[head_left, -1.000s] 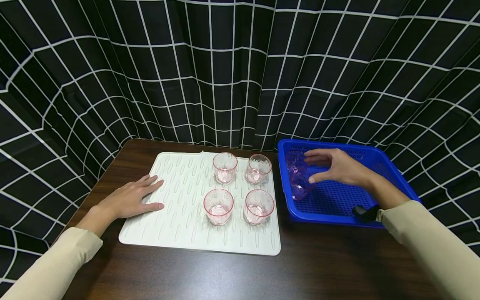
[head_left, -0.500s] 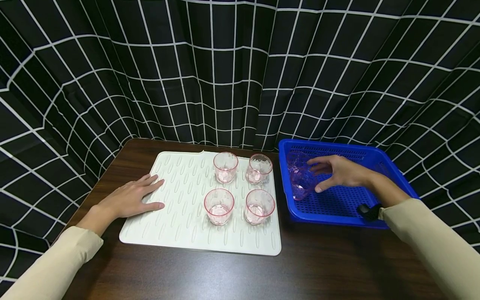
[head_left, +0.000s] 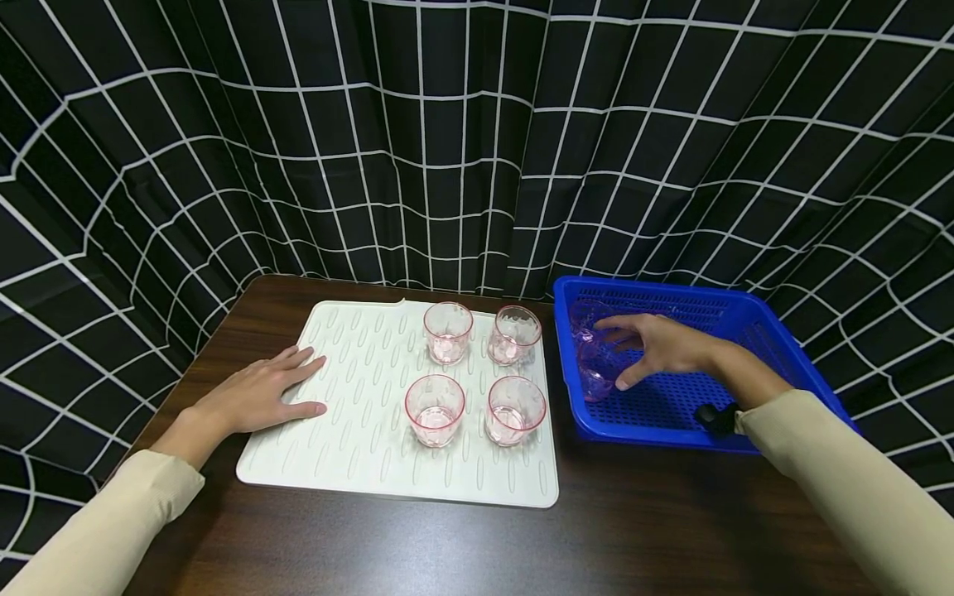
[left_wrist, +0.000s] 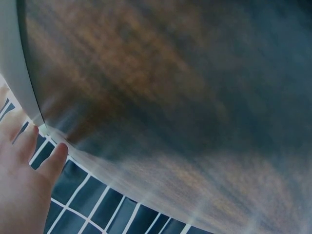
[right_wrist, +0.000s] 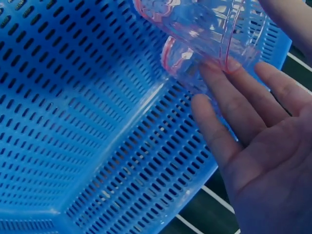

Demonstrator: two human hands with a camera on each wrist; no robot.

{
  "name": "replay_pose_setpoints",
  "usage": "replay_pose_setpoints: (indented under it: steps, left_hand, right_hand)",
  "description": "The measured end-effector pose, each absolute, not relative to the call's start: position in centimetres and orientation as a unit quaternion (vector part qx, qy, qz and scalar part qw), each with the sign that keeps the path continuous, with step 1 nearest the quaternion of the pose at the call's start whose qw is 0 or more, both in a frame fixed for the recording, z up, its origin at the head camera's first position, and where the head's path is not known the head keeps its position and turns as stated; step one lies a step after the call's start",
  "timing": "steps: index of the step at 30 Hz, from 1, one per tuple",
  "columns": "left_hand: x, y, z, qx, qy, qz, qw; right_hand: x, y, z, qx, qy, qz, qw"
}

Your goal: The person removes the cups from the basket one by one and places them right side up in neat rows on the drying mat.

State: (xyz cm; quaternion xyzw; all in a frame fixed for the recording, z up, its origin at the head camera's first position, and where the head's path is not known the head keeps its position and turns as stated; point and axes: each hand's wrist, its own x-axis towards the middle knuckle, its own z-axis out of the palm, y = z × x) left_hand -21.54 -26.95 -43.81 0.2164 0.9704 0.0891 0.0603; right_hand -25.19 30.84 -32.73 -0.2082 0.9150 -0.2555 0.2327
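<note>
In the head view my left hand (head_left: 257, 396) rests with spread fingers on the left edge of a white ridged mat (head_left: 350, 447). My right hand (head_left: 667, 346) reaches into a blue plastic basket (head_left: 641, 434), its fingers and thumb apart around a clear pink-rimmed glass (head_left: 595, 382). In the right wrist view fingertips touch this tilted glass (right_wrist: 195, 22) near its rim, and the thumb stays off to the side. Another glass (right_wrist: 181, 61) lies partly behind it. Several matching glasses, among them a front one (head_left: 435, 414), stand upright on the mat's right half.
A dark brown wooden table (head_left: 358, 546) carries mat and basket side by side. Black curtain (head_left: 462, 132) with a white grid hangs close behind and on both sides. The basket's raised walls surround the glasses inside. A black wrist device (head_left: 717, 419) sits near the basket's front rim.
Inside the basket my right hand has drawn back slightly to the right, then moved left again toward the nearer glass. My left hand and the glasses on the mat have stayed put.
</note>
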Motion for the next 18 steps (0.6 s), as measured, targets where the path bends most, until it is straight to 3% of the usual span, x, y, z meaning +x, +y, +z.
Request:
replay_pose_setpoints:
  steps: [6, 18]
  left_hand:
    - [-21.52, -26.97, -43.71, 0.215, 0.971, 0.09, 0.062]
    - [-21.49, -26.91, -43.7, 0.212, 0.971, 0.09, 0.061]
  right_hand:
    - [-25.1, 30.76, -32.74, -0.23, 0.91, -0.24, 0.249]
    - [-25.19, 30.51, -32.98, -0.235, 0.922, -0.229, 0.208]
